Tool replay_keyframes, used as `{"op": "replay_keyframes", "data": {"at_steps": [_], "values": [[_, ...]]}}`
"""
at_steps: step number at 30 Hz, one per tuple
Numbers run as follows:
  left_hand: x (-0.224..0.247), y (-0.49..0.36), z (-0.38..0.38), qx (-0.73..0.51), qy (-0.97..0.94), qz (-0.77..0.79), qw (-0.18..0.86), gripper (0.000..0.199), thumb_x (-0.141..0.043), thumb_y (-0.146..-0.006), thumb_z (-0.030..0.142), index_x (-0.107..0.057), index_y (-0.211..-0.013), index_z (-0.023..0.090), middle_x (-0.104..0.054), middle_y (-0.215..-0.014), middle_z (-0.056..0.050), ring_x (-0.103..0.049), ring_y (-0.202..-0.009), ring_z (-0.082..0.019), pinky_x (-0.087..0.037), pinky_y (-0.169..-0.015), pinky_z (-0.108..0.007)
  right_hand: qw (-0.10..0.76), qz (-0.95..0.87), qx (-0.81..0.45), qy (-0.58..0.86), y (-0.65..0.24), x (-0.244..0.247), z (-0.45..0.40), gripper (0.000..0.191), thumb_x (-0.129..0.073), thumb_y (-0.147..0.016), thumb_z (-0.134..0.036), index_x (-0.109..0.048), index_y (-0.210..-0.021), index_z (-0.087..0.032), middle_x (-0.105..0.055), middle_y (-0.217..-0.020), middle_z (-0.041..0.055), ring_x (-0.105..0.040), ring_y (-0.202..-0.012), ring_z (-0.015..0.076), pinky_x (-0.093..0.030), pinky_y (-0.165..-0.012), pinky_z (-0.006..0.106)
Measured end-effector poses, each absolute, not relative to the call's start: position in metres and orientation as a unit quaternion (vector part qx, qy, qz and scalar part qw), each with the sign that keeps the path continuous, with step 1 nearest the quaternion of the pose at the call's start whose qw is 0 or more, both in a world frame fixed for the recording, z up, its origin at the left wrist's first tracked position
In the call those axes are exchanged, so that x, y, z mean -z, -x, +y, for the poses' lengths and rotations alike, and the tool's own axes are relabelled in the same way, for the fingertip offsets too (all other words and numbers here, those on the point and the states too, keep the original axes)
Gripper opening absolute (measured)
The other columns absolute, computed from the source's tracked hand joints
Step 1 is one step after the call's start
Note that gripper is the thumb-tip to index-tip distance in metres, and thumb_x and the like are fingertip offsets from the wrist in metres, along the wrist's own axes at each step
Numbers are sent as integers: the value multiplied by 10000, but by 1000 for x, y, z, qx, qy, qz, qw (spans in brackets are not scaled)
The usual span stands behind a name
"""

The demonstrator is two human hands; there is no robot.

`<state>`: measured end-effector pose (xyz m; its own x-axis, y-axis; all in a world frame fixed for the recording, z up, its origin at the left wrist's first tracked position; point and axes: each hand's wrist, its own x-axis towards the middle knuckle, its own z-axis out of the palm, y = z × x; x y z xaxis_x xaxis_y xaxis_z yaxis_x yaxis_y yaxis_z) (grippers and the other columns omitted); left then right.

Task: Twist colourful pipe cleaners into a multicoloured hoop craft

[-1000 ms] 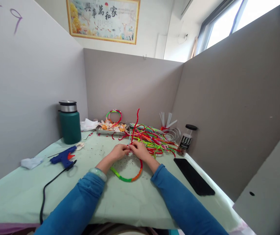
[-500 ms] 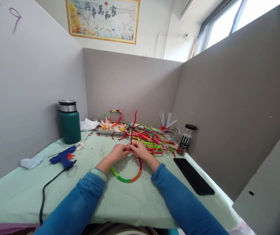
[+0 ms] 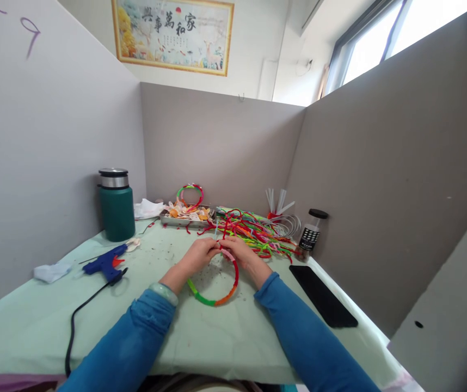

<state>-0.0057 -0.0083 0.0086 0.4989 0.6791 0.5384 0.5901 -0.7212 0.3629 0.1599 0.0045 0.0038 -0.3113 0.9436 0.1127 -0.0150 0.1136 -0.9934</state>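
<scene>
Pinching a coloured ring [image 3: 226, 298]
My left hand [image 3: 200, 256] and right hand [image 3: 241, 253] grip its far side — red strand [image 3: 225, 228] upright there — around the middle of the worktop [image 3: 225, 345].

Left hand [image 3: 201, 253] and right hand [image 3: 239, 252] are pinching the far side of a multicoloured ring [image 3: 206, 301], fingertips meeting. Ring is curving nearward from the grip. Red fuzzy stem [image 3: 225, 224] is sticking up at the grip; which fingers are holding it, unclear. Loose stems [image 3: 264, 235] are lying beyond-right, metal tray [image 3: 182, 222] is sitting beyond-left. Glue gun [image 3: 105, 267] is resting left of the grip, black slab [image 3: 323, 299] right.
</scene>
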Motion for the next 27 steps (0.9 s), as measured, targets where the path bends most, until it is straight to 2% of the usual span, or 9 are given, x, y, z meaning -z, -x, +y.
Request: {"op": "replay_keyframes", "data": {"at_steps": [4,7,11,15,19,23,27], "values": [[-11,5,-11,-371,-848,374,62,216,-512,-853,299,-652,-776,153,-619,-747,-37,-535,-708,-125,-393,-679,-226,421,-568,-603,369,-161,-5,5,202,-633,-679,-330,-522,-626,-170,-462,-527,-37,-411,-463,85,-311,-441,232],[-13,4,-13,-396,-830,385,80,178,-536,-838,289,-646,-894,162,-630,-744,-22,-537,-684,-118,-406,-675,-224,403,-549,-636,361,-161,-4,5,195,-631,-689,-330,-527,-642,-172,-451,-515,-42,-403,-464,82,-305,-431,220],[-13,5,-14,-403,-844,348,72,188,-511,-854,259,-664,-915,170,-657,-837,-47,-568,-781,-133,-421,-747,-238,396,-533,-650,369,-160,-1,6,217,-628,-699,-352,-521,-645,-172,-476,-514,-33,-408,-456,82,-309,-418,215],[-12,6,-11,-400,-840,360,70,203,-499,-863,275,-674,-881,175,-662,-853,-58,-578,-806,-145,-426,-766,-250,393,-553,-622,390,-159,3,8,257,-635,-710,-403,-544,-678,-165,-523,-552,-15,-449,-450,88,-337,-413,224],[-8,8,-6,-392,-839,373,51,200,-497,-864,271,-661,-819,165,-641,-810,-54,-561,-770,-142,-415,-739,-242,428,-601,-557,380,-161,0,6,357,-589,-749,-511,-554,-714,-157,-545,-606,-8,-476,-472,87,-353,-424,217],[-3,9,-2,-374,-835,401,43,199,-499,-848,244,-643,-743,155,-612,-808,-61,-544,-760,-150,-404,-715,-247,425,-661,-509,352,-162,-5,-1,294,-635,-728,-436,-559,-757,-153,-582,-687,2,-525,-533,90,-395,-474,209],[1,9,2,-356,-818,445,81,148,-529,-808,232,-640,-748,155,-628,-806,-56,-546,-756,-156,-397,-703,-249,423,-688,-469,358,-160,-5,-3,210,-649,-705,-328,-559,-778,-154,-558,-609,-23,-503,-506,83,-397,-483,203]]}}
